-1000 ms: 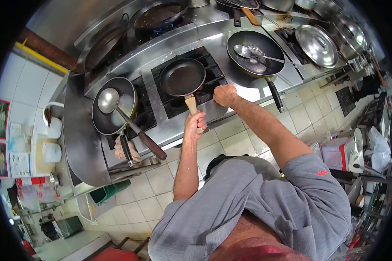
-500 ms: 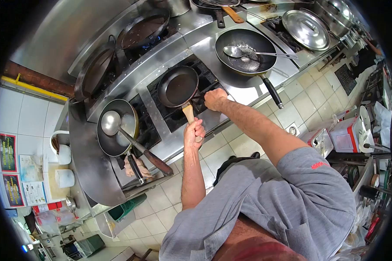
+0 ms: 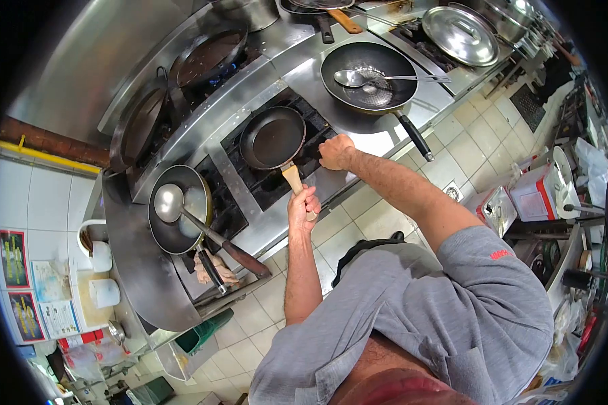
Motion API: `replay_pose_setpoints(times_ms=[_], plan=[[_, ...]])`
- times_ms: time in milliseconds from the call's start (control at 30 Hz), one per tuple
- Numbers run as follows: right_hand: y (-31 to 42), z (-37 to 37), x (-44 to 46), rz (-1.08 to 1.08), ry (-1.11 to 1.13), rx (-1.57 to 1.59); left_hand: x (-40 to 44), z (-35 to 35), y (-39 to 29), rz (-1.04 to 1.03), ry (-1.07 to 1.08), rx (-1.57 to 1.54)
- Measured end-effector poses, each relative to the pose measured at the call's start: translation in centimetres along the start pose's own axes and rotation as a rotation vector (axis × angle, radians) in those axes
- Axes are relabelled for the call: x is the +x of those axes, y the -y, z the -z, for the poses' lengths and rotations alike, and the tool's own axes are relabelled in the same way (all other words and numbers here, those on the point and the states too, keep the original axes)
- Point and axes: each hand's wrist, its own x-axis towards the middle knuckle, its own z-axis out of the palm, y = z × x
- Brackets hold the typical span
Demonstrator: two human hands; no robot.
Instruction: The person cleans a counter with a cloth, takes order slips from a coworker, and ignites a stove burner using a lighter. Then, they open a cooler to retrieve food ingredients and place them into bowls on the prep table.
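My left hand (image 3: pixel 302 208) is closed around the pale wooden handle (image 3: pixel 291 177) of a small dark frying pan (image 3: pixel 272 138). The pan sits over a black burner grate (image 3: pixel 250 181), and its inside looks dark and bare. Just right of the pan, at the front of the same grate, is my right hand (image 3: pixel 336 151). Its fingers are curled in, and whatever they may hold is hidden. A dark wok (image 3: pixel 344 59) with a metal spoon (image 3: pixel 349 79) in it rests on the steel top further right.
On the left, a pan (image 3: pixel 161 231) of cloudy liquid holds a long-handled ladle (image 3: pixel 169 202); a cloth (image 3: pixel 216 268) lies below. Behind, a large pan (image 3: pixel 213 57) stands over a blue flame. A silver lid (image 3: pixel 459 35) is at far right. Tins (image 3: pixel 530 196) stand right of me.
The whole view has shifted slightly. My left hand keeps its hold on the frying pan, and my right hand stays beside the burner with its fingers curled.
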Motion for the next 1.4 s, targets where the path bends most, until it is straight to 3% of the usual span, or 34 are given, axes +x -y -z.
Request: replay_pose_setpoints(times_ms=[267, 400, 467, 533, 567, 633, 667, 767, 867, 1067, 1200, 1400], plan=[[0.6, -0.1, 1.1, 0.008, 0.086, -0.066, -0.9, -0.1, 1.8, -0.082, -0.058, 0.034], [0.2, -0.2, 0.2, -0.001, 0.074, 0.014, -4.0, 1.5, 3.6, -0.076, 0.083, -0.054], [-0.3, 0.0, -0.4, -0.034, 0.018, 0.074, -4.2, 5.4, 5.7, -0.022, 0.126, -0.046], [-0.6, 0.1, -0.6, -0.072, -0.037, 0.137, -3.3, 10.5, 8.6, 0.213, 0.146, 0.097], [-0.6, 0.1, -0.3, -0.079, -0.023, 0.121, -2.9, 12.2, 9.6, 0.216, 0.148, 0.105], [-0.4, -0.1, 0.4, -0.090, -0.013, 0.108, -1.6, 14.9, 11.2, 0.164, -0.363, -0.067], [0.0, -0.5, 0.9, -0.080, -0.005, 0.101, -0.6, 16.4, 11.2, 0.164, -0.363, -0.062], [1.6, -0.6, 1.9, -0.053, 0.025, 0.068, 0.4, 16.3, 9.8, -0.137, -0.598, -0.129], [2.4, -1.5, 2.9, -0.028, 0.040, 0.043, 1.2, 17.2, 9.7, -0.210, -0.452, -0.151], [1.6, -1.2, 2.2, -0.041, 0.061, 0.042, 2.4, 15.8, 10.4, -0.303, -0.441, -0.253], [0.7, 0.4, 0.5, 0.013, 0.048, 0.048, 3.0, 16.3, 10.7, -0.274, -0.460, -0.419], [1.6, 0.5, 0.7, 0.069, 0.060, -0.025, 2.7, 16.4, 10.3, -0.216, -0.410, -0.360]])
